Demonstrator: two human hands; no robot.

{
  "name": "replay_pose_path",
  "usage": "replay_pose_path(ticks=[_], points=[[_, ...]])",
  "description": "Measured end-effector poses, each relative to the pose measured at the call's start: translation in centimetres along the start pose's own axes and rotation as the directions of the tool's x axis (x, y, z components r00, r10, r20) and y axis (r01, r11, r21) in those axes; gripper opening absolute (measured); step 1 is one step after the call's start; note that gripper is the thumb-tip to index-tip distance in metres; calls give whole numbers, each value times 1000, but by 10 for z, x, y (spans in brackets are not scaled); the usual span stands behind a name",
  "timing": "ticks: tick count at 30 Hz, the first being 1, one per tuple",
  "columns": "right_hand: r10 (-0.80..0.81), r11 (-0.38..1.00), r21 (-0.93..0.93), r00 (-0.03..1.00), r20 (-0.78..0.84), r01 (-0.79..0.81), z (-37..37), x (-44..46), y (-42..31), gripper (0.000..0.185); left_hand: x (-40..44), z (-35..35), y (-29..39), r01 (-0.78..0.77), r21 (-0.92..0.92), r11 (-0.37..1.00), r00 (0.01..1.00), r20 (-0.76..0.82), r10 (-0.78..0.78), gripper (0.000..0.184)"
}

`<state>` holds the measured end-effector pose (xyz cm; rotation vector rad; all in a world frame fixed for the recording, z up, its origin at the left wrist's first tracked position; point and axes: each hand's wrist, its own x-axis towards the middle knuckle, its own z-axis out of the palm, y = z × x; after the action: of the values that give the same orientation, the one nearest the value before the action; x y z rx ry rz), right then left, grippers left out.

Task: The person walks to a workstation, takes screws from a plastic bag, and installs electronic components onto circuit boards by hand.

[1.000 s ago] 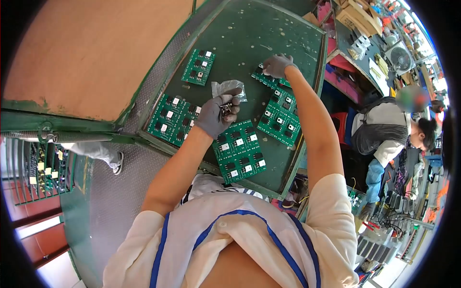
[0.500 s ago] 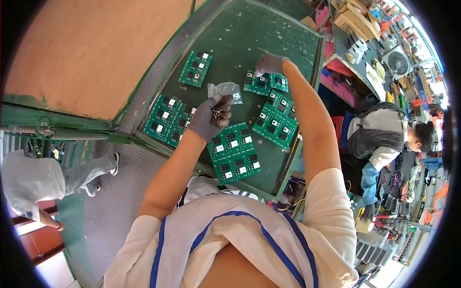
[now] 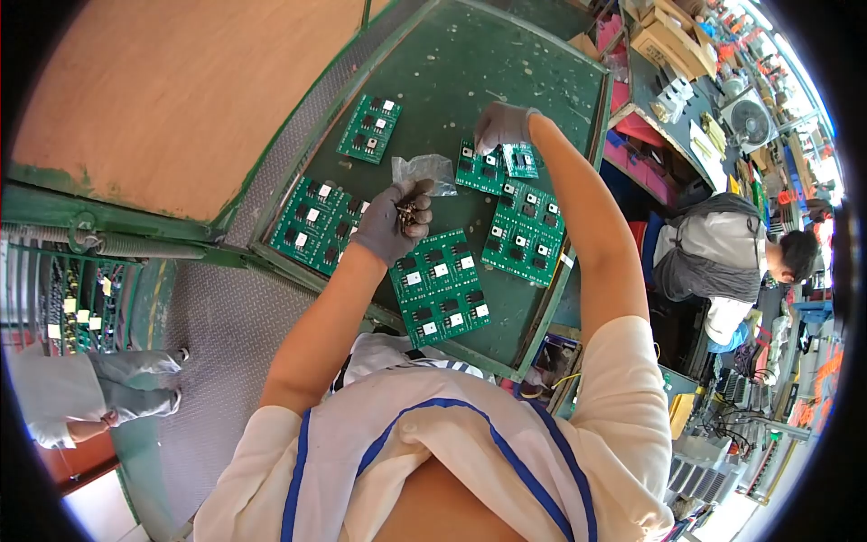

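My left hand (image 3: 397,222), in a grey glove, is curled palm up around a small heap of screws (image 3: 406,215). A clear plastic bag (image 3: 435,170) lies just beyond it. My right hand (image 3: 504,125), also gloved, reaches over the far edge of a green circuit board (image 3: 479,173). Its fingers point down and are pinched together; what is between them is hidden. Close by are a small board (image 3: 521,164) and a larger board (image 3: 524,233). Another large board (image 3: 441,294) lies nearest my body. More boards (image 3: 312,224) and a narrow board (image 3: 368,128) lie at left.
The boards rest on a green metal table (image 3: 442,81) with a raised rim. A wooden panel (image 3: 181,99) stands to the left. One person (image 3: 72,393) is on the walkway at left; a co-worker (image 3: 722,253) is at a cluttered bench on the right.
My right hand has shifted slightly left. The larger board below it has turned and moved a little right. The person at left has changed position; my left hand stays in place.
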<state>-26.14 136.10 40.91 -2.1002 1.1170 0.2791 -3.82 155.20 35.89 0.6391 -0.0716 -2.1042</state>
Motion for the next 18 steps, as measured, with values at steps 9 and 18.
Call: replay_pose_path(ticks=[9, 18], points=[[-153, 949, 260, 982, -113, 178, -2, -2, 20, 29, 0, -9, 7, -14, 6, 1000, 999, -52, 14, 28], [-127, 722, 592, 910, -394, 358, 26, -10, 43, 31, 6, 6, 7, -59, 117, 991, 992, -105, 71, 34]])
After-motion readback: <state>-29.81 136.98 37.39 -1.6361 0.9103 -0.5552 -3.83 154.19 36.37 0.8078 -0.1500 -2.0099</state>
